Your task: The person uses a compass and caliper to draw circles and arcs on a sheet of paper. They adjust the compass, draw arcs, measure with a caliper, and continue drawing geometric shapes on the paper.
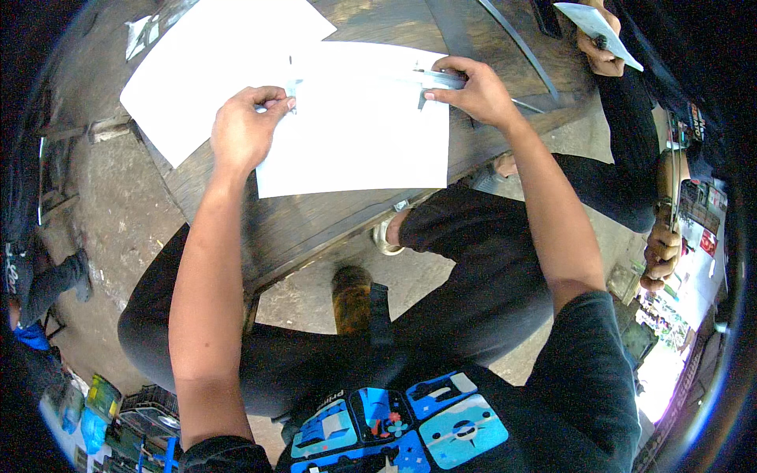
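Although two white sheets cover much of the wooden tabletop (300, 229), bare wood remains open along its near edge left of centre and toward its right end. The rear sheet (213, 75) reaches the left edge; the front sheet (355, 154) overlaps it, near right corner close to the near edge. Left hand (243, 130): closed in a pinch on one end of the grey caliper (441, 80). Right hand (482, 93): thumb and fingers gripping its other end. The caliper lies across the front sheet's far half, mid-span lost in glare.
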The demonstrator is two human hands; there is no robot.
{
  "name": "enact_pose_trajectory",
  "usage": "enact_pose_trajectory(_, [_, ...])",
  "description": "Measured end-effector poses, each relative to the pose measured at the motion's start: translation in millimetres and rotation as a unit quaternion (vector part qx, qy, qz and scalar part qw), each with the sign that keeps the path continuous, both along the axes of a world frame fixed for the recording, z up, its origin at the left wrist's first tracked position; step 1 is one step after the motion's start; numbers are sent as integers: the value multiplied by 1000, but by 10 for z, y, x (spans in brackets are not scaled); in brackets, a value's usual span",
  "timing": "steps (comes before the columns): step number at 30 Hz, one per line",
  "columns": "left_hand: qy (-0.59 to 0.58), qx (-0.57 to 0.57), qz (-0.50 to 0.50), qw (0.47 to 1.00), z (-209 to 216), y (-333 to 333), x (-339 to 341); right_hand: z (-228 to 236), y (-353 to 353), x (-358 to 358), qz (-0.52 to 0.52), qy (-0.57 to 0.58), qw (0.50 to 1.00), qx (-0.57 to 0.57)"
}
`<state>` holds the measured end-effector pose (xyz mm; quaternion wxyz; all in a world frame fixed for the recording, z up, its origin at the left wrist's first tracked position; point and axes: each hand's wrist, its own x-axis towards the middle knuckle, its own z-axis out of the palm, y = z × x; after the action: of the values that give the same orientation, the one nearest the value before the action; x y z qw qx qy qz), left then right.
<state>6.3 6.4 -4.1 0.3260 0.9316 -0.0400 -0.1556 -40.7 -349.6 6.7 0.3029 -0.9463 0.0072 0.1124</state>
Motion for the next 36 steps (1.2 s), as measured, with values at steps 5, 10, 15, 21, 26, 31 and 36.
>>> enact_pose_trajectory(5, [-22, -26, -2, 999, -20, 13, -3, -24, 0, -9, -3, -3, 1000, 4])
enact_pose_trajectory(10, [-20, -12, 7, 1000, -10, 15, -18, 2, 16, -20, -5, -3, 1000, 16])
enact_pose_trajectory(15, [-19, -6, 2, 1000, 12, 24, -25, 0, 41, -17, 8, -21, 1000, -8])
enact_pose_trajectory(21, [-12, 0, 10, 1000, 17, 36, -41, -38, 32, -21, 6, -19, 1000, -4])
enact_pose_trajectory(26, [-5, -8, 0, 1000, 13, 53, -30, -37, 32, -29, 1, -9, 1000, -10])
enact_pose_trajectory(31, [-6, -2, 4, 1000, 21, 70, -35, -7, 75, -34, 8, -45, 999, -1])
enact_pose_trajectory(36, [-13, -1, -3, 1000, 29, 79, -48, -20, 75, -63, 2, -37, 999, 1])
